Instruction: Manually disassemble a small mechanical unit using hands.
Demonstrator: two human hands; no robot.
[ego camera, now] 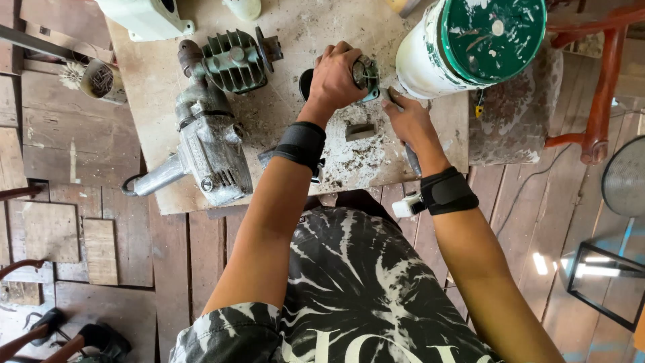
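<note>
Standing at the far right corner of the worktop, a white plastic bucket tilts toward the camera, its round green lid streaked and spotted with white paint. No label shows on its white wall. Beyond the left corner lies a pale green-white casing, cut off by the top of the picture.

The worktop is a dusty, scuffed board whose near edge runs just in front of the person's wrists, and its left edge drops to weathered floor planks. A grey metal power tool with a finned cylinder head fills the left half of the board, its handle hanging over the near edge. Bare board lies between that tool and the hands — a narrow strip littered with grit, holding one small grey metal block. To the right, a red-brown chair frame crowds the corner beside the bucket.

The left hand is clenched over a small dark round part with a teal body, gripping it from above near the middle of the board, just beside the bucket. The right hand lies close below, fingers closed around a slim dark tool whose tip points toward the part — the shaft runs back under the palm. Both wrists wear black straps.
</note>
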